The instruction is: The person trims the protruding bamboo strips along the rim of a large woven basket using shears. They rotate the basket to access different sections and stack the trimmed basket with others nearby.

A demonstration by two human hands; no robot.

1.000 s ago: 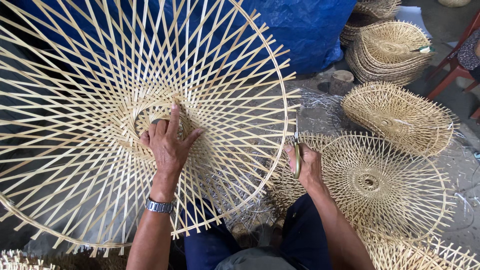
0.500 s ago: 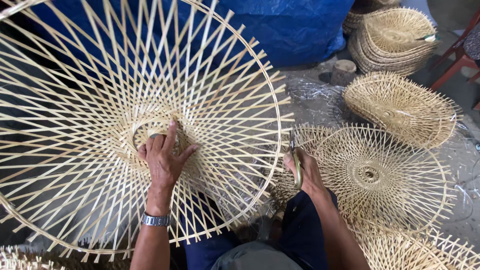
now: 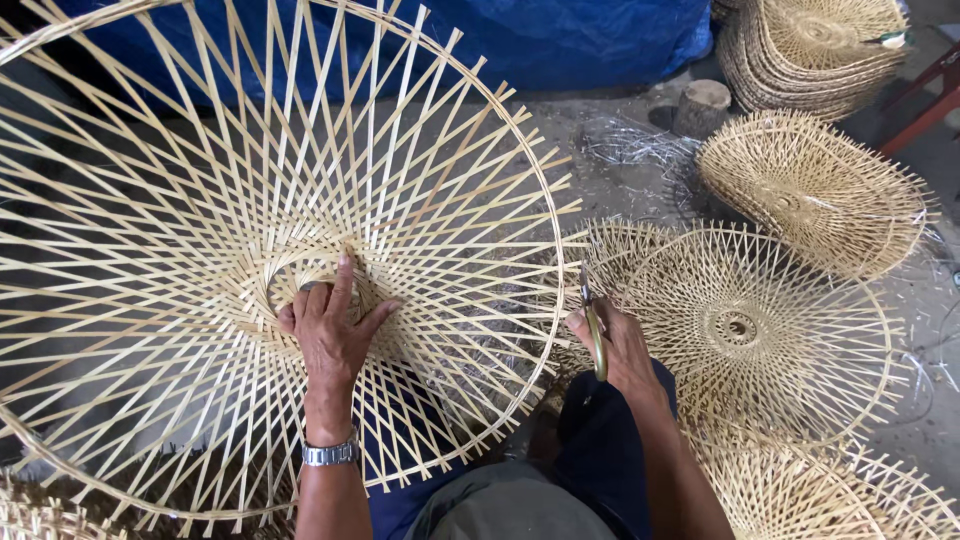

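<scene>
A large round frame of crossed bamboo strips (image 3: 200, 150) lies over my lap, bound by a bamboo rim hoop. My left hand (image 3: 330, 330), with a metal watch on the wrist, rests flat on the strips next to the small ring at the frame's middle, fingers spread. My right hand (image 3: 620, 350) is at the frame's right rim and is closed on a small pair of scissors (image 3: 594, 325) that points upward.
Several finished woven bamboo frames (image 3: 760, 330) lie on the ground at the right, with another frame (image 3: 810, 190) behind and a stack (image 3: 810, 45) at the top right. A blue tarp (image 3: 560, 40) and a small wooden stump (image 3: 702, 105) lie behind.
The view has shifted a little. My left hand stays on the middle of the frame and my right hand keeps the scissors at the rim.
</scene>
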